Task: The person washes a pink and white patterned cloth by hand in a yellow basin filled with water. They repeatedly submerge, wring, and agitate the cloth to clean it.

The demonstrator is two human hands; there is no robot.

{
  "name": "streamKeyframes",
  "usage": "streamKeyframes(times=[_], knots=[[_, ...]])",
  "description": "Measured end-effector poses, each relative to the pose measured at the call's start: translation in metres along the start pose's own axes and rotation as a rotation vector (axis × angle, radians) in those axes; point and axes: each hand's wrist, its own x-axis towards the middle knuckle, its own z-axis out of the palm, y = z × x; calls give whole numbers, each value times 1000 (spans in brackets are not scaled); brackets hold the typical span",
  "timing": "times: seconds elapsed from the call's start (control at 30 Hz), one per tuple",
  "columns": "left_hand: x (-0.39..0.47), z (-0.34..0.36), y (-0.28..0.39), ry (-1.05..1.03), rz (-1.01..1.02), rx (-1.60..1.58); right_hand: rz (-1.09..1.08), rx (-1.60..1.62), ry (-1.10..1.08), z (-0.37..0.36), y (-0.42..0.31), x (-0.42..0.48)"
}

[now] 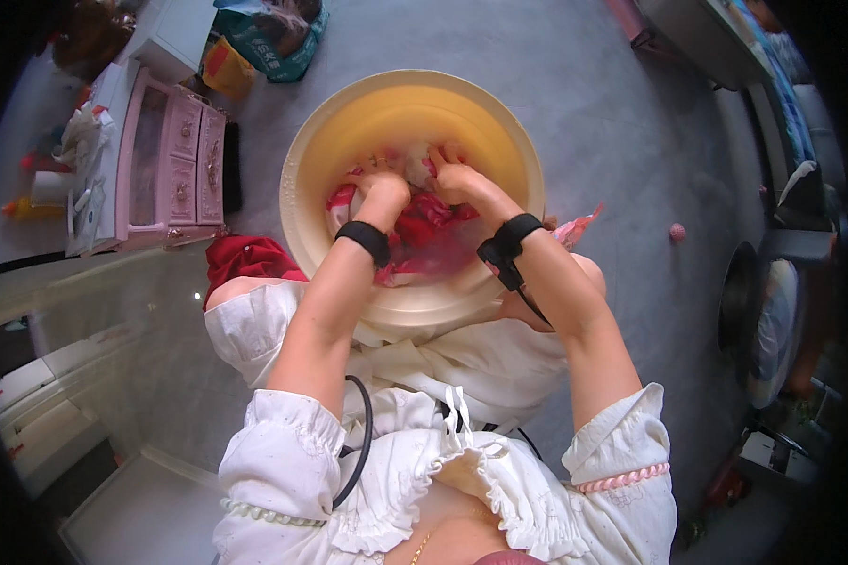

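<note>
A round, cream-yellow plastic basin (300,145) stands in front of me, close to my knees. Wet red and white cloth (431,219) lies bunched in its cloudy, reddish water. My left hand (380,185) grips a red-and-white part of the cloth at the basin's left side, a ring showing on one finger. To its right, my right hand (456,180) has its fingers on a white and pink fold near the middle. The two hands are a short way apart. Parts of the fingers are hidden by cloth and water.
Dark red cloth (247,265) lies left of the basin by my knee. A pink drawer cabinet (184,159) stands at the left, with a teal bag (279,46) beyond it. On the grey floor (608,148) at the right sits a small pink ball (676,232).
</note>
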Motion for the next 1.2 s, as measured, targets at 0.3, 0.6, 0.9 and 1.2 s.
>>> streamKeyframes(times=[0.3,0.6,0.9,1.2], knots=[[30,16,-33,256,-2,-637,328,796,103,-19,6,-1],[-83,-20,-14,828,592,-1006,-7,1754,-327,-42,-9,-21],[-136,-42,5,1004,668,-730,-365,2113,-461,-70,-41,-68],[-116,-41,12,1083,625,-746,-455,1918,-156,-38,-26,-54]])
